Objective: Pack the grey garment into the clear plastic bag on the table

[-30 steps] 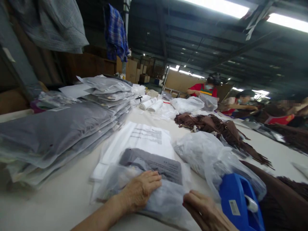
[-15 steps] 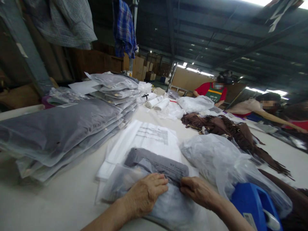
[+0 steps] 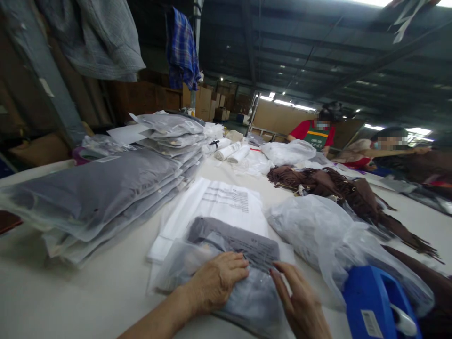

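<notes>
A clear plastic bag with folded dark grey cloth (image 3: 236,240) inside lies in front of me, with small print across its upper part. My left hand (image 3: 221,278) rests flat on the middle of it, fingers stretched out. At the bag's right edge my right hand (image 3: 296,292) is lifted a little, fingers apart and nothing between them; whether the fingertips touch the plastic I cannot tell. Under and beyond the bag lies a pile of flat white printed plastic bags (image 3: 226,200).
Stacked bagged grey garments (image 3: 106,188) stand at the left. On the right are a crumpled clear bag (image 3: 318,226), brown fringed cloth (image 3: 325,183) and a blue plastic container (image 3: 374,301). Rolled white bundles (image 3: 229,151) lie farther back. Two people (image 3: 314,134) are across the table (image 3: 120,296).
My right hand has let go of the bag's right side; its fingers have opened and turned upward. The left hand stays on the bag. A person at the far right has raised an arm.
</notes>
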{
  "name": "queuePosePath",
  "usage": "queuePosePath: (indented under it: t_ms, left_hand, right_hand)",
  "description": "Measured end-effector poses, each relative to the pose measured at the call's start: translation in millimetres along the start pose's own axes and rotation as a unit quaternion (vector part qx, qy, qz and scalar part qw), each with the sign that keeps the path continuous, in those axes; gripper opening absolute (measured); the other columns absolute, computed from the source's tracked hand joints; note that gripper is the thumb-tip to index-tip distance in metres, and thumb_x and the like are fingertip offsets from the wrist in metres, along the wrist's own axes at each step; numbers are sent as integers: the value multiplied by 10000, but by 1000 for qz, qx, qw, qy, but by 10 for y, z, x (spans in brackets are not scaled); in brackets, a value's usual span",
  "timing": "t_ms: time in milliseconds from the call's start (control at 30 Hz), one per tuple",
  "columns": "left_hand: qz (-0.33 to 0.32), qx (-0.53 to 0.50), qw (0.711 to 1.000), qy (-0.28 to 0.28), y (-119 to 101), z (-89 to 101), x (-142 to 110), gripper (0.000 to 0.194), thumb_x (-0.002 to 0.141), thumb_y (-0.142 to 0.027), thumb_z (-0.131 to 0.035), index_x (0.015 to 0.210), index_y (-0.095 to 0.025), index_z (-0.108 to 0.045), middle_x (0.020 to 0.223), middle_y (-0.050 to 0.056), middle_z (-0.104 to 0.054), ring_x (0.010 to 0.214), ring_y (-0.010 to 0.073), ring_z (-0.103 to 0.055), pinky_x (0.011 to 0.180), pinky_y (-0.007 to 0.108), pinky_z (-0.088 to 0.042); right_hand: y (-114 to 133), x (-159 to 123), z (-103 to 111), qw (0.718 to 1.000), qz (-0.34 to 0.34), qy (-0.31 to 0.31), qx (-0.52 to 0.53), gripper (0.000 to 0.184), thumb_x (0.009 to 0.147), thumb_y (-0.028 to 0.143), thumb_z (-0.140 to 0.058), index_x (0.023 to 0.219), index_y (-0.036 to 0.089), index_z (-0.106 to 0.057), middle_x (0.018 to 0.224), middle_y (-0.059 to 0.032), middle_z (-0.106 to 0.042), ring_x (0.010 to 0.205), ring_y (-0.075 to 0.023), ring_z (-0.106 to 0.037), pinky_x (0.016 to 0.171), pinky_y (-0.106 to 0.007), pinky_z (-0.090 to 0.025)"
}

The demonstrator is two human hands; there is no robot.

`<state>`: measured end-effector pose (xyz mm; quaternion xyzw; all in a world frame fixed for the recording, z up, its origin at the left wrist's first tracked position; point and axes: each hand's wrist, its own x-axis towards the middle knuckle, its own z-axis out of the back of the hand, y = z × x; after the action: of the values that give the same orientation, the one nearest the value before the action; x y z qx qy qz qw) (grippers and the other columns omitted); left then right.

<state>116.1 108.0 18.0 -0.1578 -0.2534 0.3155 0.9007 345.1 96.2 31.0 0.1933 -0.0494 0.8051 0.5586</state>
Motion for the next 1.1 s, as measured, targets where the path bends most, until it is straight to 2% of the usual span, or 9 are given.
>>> queuePosePath:
  t_ms: [100, 200, 333, 400, 500, 600, 667, 933, 1100]
  left_hand:
    - [2, 10, 1000, 1, 1, -24, 21, 342, 830, -143, -426, 1149, -157, -551, 1231, 89, -564, 1187, 212, -469, 1029, 382, -357]
    - [-17, 45, 999, 8, -5, -1, 29, 345, 829, -165, -442, 1159, -141, -539, 1222, 93, -569, 1178, 210, -476, 1025, 348, -361]
    - [-63, 165, 983, -51, -41, 249, -152, 379, 808, -125, -451, 1183, -131, -502, 1246, 104, -545, 1237, 236, -402, 1048, 390, -321]
    - [-19, 234, 961, -148, -42, 434, -350, 413, 814, -115, -449, 1223, -170, -465, 1279, 102, -513, 1267, 251, -353, 1052, 458, -285]
    - [180, 201, 923, -275, 46, 641, -669, 468, 766, -227, -564, 1218, -159, -464, 1207, 134, -544, 1156, 267, -457, 965, 442, -369]
    - [384, 14, 892, -240, 199, 674, -855, 325, 675, -379, -605, 899, -144, -604, 793, 41, -623, 771, 199, -570, 684, 290, -467]
    - [432, -48, 879, -197, 283, 619, -873, 282, 693, -441, -525, 630, -168, -554, 559, -28, -503, 574, 142, -497, 529, 228, -403]
    - [474, 56, 851, -220, 273, 397, -687, 308, 734, -396, -342, 500, -198, -323, 513, -39, -354, 508, 116, -373, 553, 247, -287]
    - [408, 62, 889, -201, 307, 411, -797, 273, 691, -382, -349, 506, -211, -455, 545, -10, -436, 536, 142, -437, 561, 258, -323]
  right_hand:
    - [231, -263, -312, 963, 186, -151, -126, 542, 859, 447, -393, 1256, 78, -405, 1087, -173, -629, 973, -244, -610, 818, -329, -454]
    - [351, -343, -543, 945, 199, -177, -191, 762, 842, 521, -349, 1369, -11, -210, 1066, -230, -626, 947, -309, -614, 816, -409, -425]
    - [372, -310, -579, 946, 194, -179, -189, 763, 865, 503, -293, 1395, -13, -104, 1067, -215, -633, 956, -305, -610, 878, -408, -358]
    - [379, -296, -547, 943, 200, -186, -189, 756, 872, 487, -287, 1390, -29, -99, 1058, -222, -634, 943, -306, -614, 888, -409, -339]
    - [410, -297, -532, 942, 193, -200, -186, 756, 871, 482, -294, 1387, -36, -105, 1050, -230, -634, 940, -311, -610, 888, -416, -336]
    - [435, -311, -544, 945, 182, -205, -179, 767, 861, 500, -311, 1388, -27, -126, 1060, -232, -628, 957, -308, -599, 888, -414, -345]
    - [436, -318, -546, 947, 180, -205, -171, 768, 857, 505, -326, 1389, -15, -140, 1079, -225, -622, 980, -301, -588, 898, -407, -346]
    - [461, -318, -509, 955, 155, -192, -166, 749, 851, 507, -360, 1398, 34, -164, 1117, -195, -615, 1017, -275, -589, 860, -382, -419]
    - [463, -445, -83, 969, 114, -171, -133, 540, 853, 393, -429, 1282, 67, -391, 1240, -194, -530, 1168, -275, -481, 907, -424, -416]
